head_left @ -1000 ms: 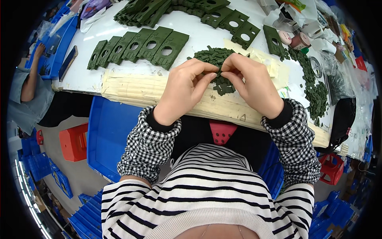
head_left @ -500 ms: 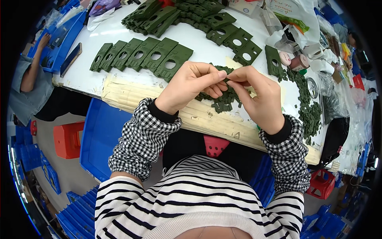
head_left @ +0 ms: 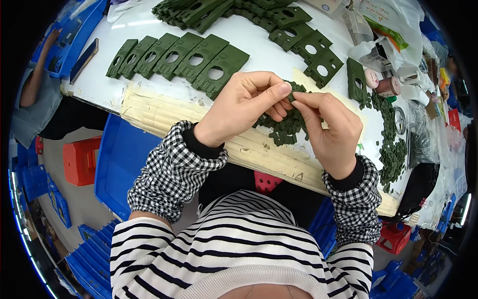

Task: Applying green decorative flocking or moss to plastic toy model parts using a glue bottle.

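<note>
Far left, another person (head_left: pixel 31 99) sits by blue trays (head_left: pixel 64 45), well apart from the action. A red stool (head_left: pixel 82 159) stands on the floor, and a blue bin (head_left: pixel 122 159) sits just under the desk (head_left: pixel 279 55) edge. On the desk, a row of green plates (head_left: pixel 179 60) with round holes, overlapping one another like tiles. More plates are heaped at the top (head_left: pixel 209 10).

Now the centre: the left hand (head_left: pixel 244 107) is raised over the desk edge, thumb and forefinger pinched together. Meeting it fingertip to fingertip is the right hand (head_left: pixel 331 129), its fingers likewise nipped shut. Between the two pinches sits a small green piece (head_left: pixel 290 97), mostly hidden by the fingers, so its shape cannot be told. Right below the hands lies a pile of small green bits (head_left: pixel 284 127) on a pale sheet (head_left: pixel 308 82).

Moving right: three more holed plates (head_left: pixel 313 50), then a long scatter of green bits (head_left: pixel 391 149) running down the desk's right side. Tape rolls (head_left: pixel 386 85) and plastic bags (head_left: pixel 398 30) crowd the far right corner.
</note>
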The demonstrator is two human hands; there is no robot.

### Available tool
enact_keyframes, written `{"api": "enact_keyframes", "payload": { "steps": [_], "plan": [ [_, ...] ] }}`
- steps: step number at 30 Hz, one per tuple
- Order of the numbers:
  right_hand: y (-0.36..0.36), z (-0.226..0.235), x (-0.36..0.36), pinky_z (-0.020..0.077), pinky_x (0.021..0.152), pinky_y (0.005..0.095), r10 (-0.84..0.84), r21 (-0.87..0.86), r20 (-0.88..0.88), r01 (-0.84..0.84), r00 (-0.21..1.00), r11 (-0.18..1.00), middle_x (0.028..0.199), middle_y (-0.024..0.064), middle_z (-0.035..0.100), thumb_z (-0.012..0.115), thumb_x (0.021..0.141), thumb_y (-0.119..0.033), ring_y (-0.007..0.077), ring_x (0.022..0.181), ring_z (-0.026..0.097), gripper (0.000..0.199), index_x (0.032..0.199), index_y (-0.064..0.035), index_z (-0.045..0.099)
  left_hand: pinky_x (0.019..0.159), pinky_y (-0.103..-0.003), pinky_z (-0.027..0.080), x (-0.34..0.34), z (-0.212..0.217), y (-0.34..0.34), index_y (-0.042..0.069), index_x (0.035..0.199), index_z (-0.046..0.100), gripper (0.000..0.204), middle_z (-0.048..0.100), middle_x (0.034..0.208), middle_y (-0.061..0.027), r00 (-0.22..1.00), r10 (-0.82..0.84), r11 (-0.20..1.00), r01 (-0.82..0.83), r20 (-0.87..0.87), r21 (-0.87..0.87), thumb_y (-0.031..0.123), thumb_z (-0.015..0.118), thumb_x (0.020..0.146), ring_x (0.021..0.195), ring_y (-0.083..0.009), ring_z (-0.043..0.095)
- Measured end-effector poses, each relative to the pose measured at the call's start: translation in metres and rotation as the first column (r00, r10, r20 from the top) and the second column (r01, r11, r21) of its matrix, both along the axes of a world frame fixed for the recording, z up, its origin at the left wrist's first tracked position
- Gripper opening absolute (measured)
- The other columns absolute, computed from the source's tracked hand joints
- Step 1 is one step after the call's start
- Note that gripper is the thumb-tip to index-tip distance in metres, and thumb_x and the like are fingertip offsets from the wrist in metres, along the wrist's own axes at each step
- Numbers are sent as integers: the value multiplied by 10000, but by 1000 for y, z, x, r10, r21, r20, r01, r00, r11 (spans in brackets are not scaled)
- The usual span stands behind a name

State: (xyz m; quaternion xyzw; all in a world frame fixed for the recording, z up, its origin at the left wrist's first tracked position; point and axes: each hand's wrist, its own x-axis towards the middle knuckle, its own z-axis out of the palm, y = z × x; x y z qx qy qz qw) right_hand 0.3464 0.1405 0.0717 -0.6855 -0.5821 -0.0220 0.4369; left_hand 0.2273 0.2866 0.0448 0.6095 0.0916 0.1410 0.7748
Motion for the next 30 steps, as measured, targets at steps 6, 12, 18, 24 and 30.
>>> {"api": "enact_keyframes", "payload": {
  "steps": [6,12,18,24,30],
  "plan": [
    [2,-9,3,495,568,240,-13,32,-146,17,989,999,783,96,684,696,831,28,149,628,631,87,917,19,691,666,-209,536,5,-6,1,-19,978,653,252,661,819,-46,1000,15,999,-14,26,-30,209,548,1005,731,-82,642],
    [6,-13,3,519,578,251,-49,30,-131,54,990,998,788,99,691,697,837,8,160,631,649,89,925,17,692,652,-203,533,9,-7,-2,-23,1001,678,238,677,799,-45,994,105,991,-104,-5,83,196,586,984,700,-73,638],
    [-5,-1,7,517,571,284,-40,-183,-106,20,994,983,764,98,667,719,818,-44,199,624,651,97,898,-2,683,600,-190,501,3,-5,-1,-29,968,703,198,675,771,-38,961,270,889,-226,-55,399,157,639,940,659,-54,601],
    [-17,2,-3,499,687,381,214,-465,-71,-222,974,857,782,88,596,727,749,-92,288,793,611,141,833,-26,634,545,-179,461,3,-9,-1,-28,975,710,173,652,743,-9,935,354,817,-311,2,487,126,653,923,629,-38,563],
    [-16,-1,-8,498,703,383,237,-522,9,-198,971,830,779,110,587,678,786,-91,297,830,603,137,873,-13,605,571,-177,456,2,-10,0,-27,1049,693,194,669,795,-25,941,337,784,-303,39,542,118,646,930,674,-40,573]
  ]
}}
